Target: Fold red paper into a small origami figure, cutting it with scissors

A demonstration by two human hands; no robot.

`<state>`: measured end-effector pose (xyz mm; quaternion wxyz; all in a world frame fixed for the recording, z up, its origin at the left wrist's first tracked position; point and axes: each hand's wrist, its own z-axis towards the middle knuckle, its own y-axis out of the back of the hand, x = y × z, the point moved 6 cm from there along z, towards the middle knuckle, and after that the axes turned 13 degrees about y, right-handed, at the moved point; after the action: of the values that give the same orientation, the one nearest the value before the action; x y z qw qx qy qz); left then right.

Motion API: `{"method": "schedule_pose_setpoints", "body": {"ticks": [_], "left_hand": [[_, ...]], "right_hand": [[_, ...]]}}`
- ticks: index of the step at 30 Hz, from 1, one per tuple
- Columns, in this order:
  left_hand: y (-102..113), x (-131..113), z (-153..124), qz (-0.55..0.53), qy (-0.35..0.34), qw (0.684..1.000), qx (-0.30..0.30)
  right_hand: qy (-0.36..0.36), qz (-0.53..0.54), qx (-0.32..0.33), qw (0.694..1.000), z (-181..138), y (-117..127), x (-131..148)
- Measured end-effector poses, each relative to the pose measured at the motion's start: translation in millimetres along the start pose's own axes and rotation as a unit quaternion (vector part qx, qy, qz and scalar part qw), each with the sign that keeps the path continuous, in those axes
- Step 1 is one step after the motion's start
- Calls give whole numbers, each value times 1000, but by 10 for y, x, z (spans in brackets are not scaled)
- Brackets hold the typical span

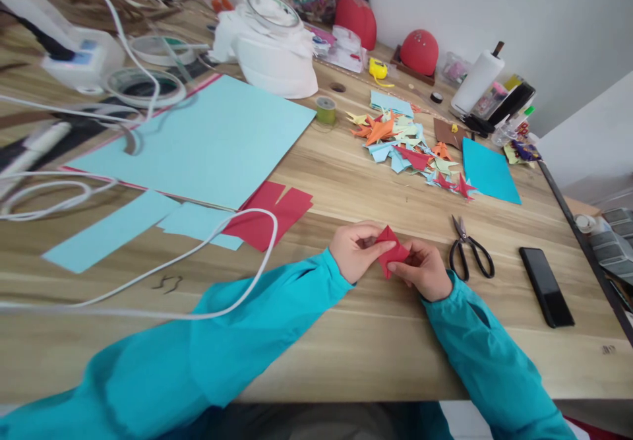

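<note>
A small folded piece of red paper (390, 249) is held between both hands just above the wooden table (346, 347). My left hand (355, 252) pinches its left side with fingers closed. My right hand (424, 270) grips its right side, fingers curled around it. Both arms wear teal sleeves. Black scissors (469, 250) lie just right of my right hand.
A black phone (546, 285) lies at the right. A pile of folded coloured paper shapes (405, 146) sits further back, a teal sheet (487, 171) beside it. A large light-blue sheet (208, 140), red paper scraps (270, 216) and a white cable (148, 275) lie at the left.
</note>
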<state>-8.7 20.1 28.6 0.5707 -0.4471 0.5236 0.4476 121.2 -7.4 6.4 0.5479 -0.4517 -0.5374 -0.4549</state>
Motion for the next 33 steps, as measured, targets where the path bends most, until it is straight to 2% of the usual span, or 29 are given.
{"method": "schedule_pose_setpoints", "body": {"ticks": [8,14,17,22,25,33], "left_hand": [[18,32,15,5,11,1000,-18],[-36,28,8,-49,64,996,49],[-27,59,19,-100,116,986,58],[-52,84,17,-99,143,982,73],[-72,149,4,-93,160,980,66],[-52,195,16,-57,130,990,22]], "right_hand": [[2,23,12,1000,-12,-28,0],[8,-14,8,1000,-20,-34,2],[11,-13,-3,1000,-12,-16,-11],[13,-3,-13,1000,-7,15,-23],[19,10,-15,1000,-8,31,-26],[40,37,9,998,-18,13,-3]]}}
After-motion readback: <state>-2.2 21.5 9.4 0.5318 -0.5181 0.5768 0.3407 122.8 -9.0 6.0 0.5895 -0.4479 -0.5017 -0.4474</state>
